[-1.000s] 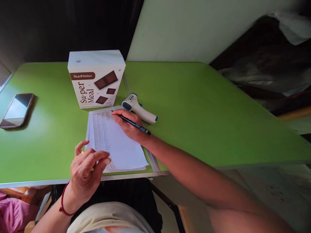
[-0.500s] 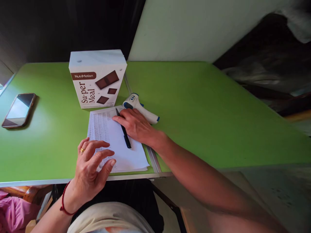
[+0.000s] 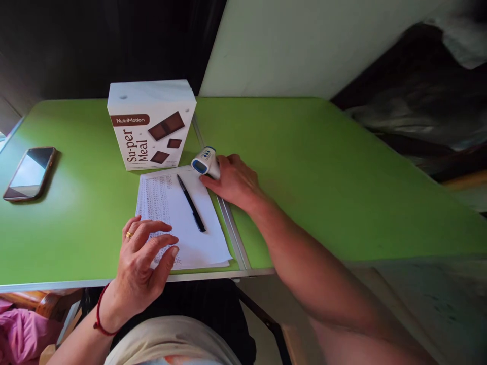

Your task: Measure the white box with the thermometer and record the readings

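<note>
My right hand (image 3: 236, 181) is wrapped round the handle of a white and blue infrared thermometer (image 3: 205, 161); its display end shows beyond my thumb, and the handle is hidden. Left of that hand a black pen (image 3: 191, 204) lies slantwise on a stack of white papers (image 3: 211, 243), whose left part carries columns of handwriting. Over the papers' lower left corner is my left hand (image 3: 146, 258), fingers apart and bent, holding nothing. It wears a gold ring and a red cord at the wrist.
A white carton (image 3: 152, 126) printed with brown bars stands upright behind the papers. At the left, a phone (image 3: 29, 173) lies on the green table (image 3: 323, 177). A metal seam (image 3: 234, 238) runs across the tabletop. Pink cloth (image 3: 28, 332) is below the table's left edge.
My right hand has moved right, off the pen and papers, and closed round the thermometer's handle. The thermometer has turned a little. My left hand stays in place.
</note>
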### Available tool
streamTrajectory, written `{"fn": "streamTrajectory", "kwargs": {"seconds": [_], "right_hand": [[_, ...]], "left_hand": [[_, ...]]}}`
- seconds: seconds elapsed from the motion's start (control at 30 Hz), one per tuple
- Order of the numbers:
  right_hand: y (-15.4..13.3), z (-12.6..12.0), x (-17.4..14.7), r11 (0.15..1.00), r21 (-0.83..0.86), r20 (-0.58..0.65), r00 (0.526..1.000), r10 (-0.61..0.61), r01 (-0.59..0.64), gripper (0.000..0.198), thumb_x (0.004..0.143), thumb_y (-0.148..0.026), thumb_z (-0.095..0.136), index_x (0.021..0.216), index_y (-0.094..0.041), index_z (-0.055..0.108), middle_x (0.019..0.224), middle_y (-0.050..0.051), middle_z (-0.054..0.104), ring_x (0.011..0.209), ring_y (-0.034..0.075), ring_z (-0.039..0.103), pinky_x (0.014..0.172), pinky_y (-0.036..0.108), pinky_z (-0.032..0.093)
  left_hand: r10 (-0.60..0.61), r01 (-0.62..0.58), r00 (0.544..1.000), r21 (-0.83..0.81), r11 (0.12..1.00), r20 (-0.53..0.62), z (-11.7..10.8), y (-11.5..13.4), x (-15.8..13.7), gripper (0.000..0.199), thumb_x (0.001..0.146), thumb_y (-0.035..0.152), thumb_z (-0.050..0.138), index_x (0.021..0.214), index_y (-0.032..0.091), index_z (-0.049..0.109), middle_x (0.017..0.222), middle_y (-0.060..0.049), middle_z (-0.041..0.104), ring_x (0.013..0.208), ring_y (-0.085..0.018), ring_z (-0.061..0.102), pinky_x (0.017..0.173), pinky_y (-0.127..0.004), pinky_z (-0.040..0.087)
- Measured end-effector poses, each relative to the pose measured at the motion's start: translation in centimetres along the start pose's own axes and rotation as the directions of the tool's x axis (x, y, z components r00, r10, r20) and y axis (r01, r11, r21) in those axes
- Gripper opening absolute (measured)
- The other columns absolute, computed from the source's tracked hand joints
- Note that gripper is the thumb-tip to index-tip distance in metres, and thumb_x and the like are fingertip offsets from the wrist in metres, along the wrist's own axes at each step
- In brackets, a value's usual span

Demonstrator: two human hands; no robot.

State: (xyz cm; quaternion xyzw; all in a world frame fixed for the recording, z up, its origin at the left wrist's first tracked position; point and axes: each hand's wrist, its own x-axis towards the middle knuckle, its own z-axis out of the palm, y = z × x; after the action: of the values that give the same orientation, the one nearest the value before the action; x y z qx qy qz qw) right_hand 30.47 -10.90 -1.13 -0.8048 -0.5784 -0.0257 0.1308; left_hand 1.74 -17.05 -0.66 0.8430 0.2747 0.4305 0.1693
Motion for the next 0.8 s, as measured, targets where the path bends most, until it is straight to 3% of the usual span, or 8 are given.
{"fn": "streamTrajectory", "kwargs": {"seconds": [0.1,0.2,0.37,0.43,0.53,0.63,0.73,0.8], "right_hand": [[-0.1,-0.8,0.1,0.997,0.002,0.119,0.99,0.081,-0.081,0.038,0.098,-0.042,0.072,0.124,-0.014,0.072,0.117,0.02,0.073,0.098,0.034,0.071,0.083,0.045,0.058],[-0.2,-1.0,0.2,0.995,0.044,0.153,0.985,0.082,-0.09,0.028,0.096,-0.035,0.073,0.115,-0.015,0.076,0.109,0.018,0.075,0.089,0.032,0.071,0.08,0.045,0.058],[-0.2,-0.3,0.5,0.947,0.318,0.012,0.999,0.053,-0.054,0.026,0.086,-0.034,0.081,0.106,-0.018,0.078,0.1,0.012,0.075,0.086,0.03,0.07,0.08,0.044,0.058],[-0.5,-0.2,0.3,0.868,0.496,-0.07,0.997,0.024,0.014,0.028,0.083,-0.037,0.081,0.104,-0.02,0.078,0.098,0.01,0.074,0.087,0.03,0.069,0.08,0.044,0.058],[-1.4,0.1,-0.4,0.64,0.752,-0.15,0.987,-0.061,0.154,0.025,0.085,-0.044,0.076,0.098,-0.023,0.074,0.089,0.004,0.071,0.082,0.025,0.065,0.076,0.041,0.057],[-2.5,0.6,-1.2,0.45,0.868,-0.183,0.978,-0.099,0.208,0.024,0.089,-0.049,0.069,0.085,-0.026,0.065,0.075,-0.001,0.061,0.074,0.021,0.057,0.07,0.037,0.053],[-3.4,0.9,-1.8,0.405,0.884,-0.218,0.973,-0.082,0.232,0.023,0.088,-0.049,0.066,0.083,-0.028,0.063,0.074,-0.001,0.059,0.073,0.021,0.054,0.069,0.037,0.051],[-3.6,0.9,-1.9,0.391,0.883,-0.246,0.965,-0.087,0.26,0.021,0.088,-0.049,0.065,0.089,-0.028,0.066,0.079,0.0,0.064,0.075,0.022,0.057,0.073,0.039,0.053]], "left_hand": [[-0.003,0.003,1.0,0.004,1.0,0.006,0.1,-0.1,0.0,0.015,0.107,0.013,0.062,0.114,0.026,0.068,0.114,-0.004,0.077,0.104,-0.019,0.073,0.115,-0.047,0.044],[0.005,-0.005,1.0,0.014,1.0,0.004,0.1,0.0,0.0,0.015,0.108,0.013,0.062,0.114,0.026,0.068,0.114,-0.003,0.077,0.104,-0.019,0.073,0.116,-0.046,0.044],[-0.004,0.004,1.0,0.011,1.0,0.024,-0.1,0.0,0.0,0.015,0.107,0.013,0.062,0.113,0.026,0.067,0.114,-0.002,0.078,0.104,-0.019,0.074,0.116,-0.046,0.044],[-0.003,0.003,1.0,0.01,1.0,0.025,0.0,-0.1,0.0,0.014,0.108,0.014,0.061,0.113,0.026,0.067,0.113,-0.002,0.078,0.103,-0.019,0.074,0.116,-0.046,0.044],[0.001,-0.001,1.0,0.015,1.0,0.015,0.4,-0.2,0.1,0.013,0.108,0.015,0.06,0.111,0.027,0.066,0.111,-0.002,0.078,0.1,-0.019,0.074,0.116,-0.048,0.044],[0.01,-0.01,1.0,0.015,1.0,0.008,0.0,0.4,-0.1,0.015,0.108,0.014,0.061,0.114,0.027,0.066,0.112,-0.003,0.078,0.101,-0.019,0.075,0.114,-0.048,0.049],[-0.061,0.065,0.995,-0.052,0.997,0.076,-1.9,1.0,-0.1,0.027,0.109,0.023,0.065,0.135,0.026,0.064,0.128,-0.01,0.074,0.116,-0.022,0.074,0.104,-0.042,0.059],[-0.14,0.157,0.977,-0.101,0.982,0.161,-3.8,0.1,0.7,0.054,0.107,0.037,0.072,0.157,0.027,0.054,0.146,-0.015,0.068,0.134,-0.028,0.069,0.11,-0.045,0.062]]}}
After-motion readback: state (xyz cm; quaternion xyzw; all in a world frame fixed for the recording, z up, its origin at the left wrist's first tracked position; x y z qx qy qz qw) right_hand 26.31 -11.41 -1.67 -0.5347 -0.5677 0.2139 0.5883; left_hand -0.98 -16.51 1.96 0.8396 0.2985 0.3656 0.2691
